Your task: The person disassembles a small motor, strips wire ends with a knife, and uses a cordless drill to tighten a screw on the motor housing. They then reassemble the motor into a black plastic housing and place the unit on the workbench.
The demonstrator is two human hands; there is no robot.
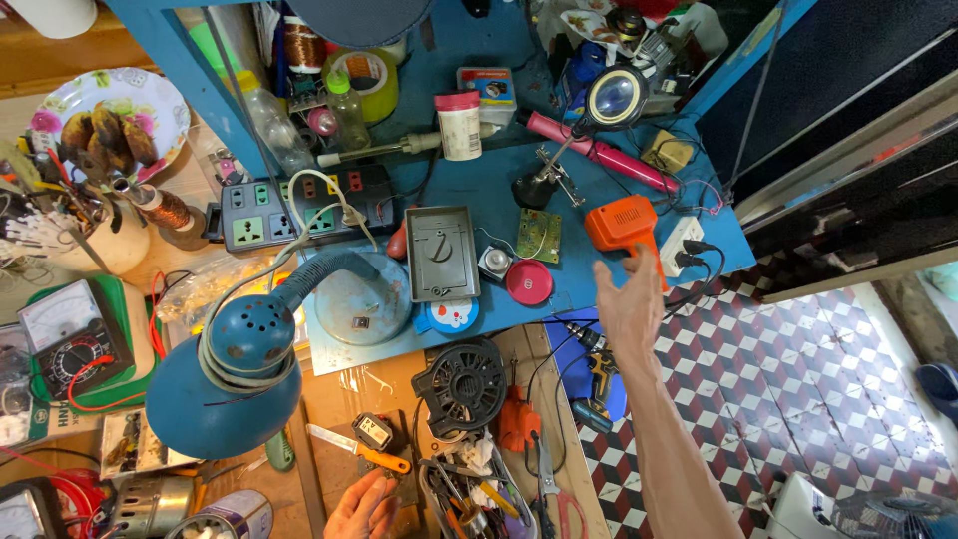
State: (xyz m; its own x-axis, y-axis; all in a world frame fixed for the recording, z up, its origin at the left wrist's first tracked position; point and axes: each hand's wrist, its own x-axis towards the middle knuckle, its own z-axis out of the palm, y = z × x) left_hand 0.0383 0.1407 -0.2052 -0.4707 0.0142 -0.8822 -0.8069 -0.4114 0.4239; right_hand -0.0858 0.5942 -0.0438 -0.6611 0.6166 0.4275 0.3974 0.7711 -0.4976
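My right hand (629,299) is stretched out over the right edge of the blue workbench (479,185), fingers apart and empty, its fingertips just short of an orange soldering gun (621,225). My left hand (365,507) rests low at the front on the wooden bench, fingers loosely curled, touching nothing I can make out, next to an orange-handled utility knife (361,452) and a small black box (372,431).
A blue desk lamp (235,369) leans over the left. A grey plastic cover (440,253), small circuit board (539,236), red round cap (529,282), magnifier stand (611,100), power strip (299,210), multimeter (65,344), black fan part (461,384) and cordless drill (596,384) crowd the bench.
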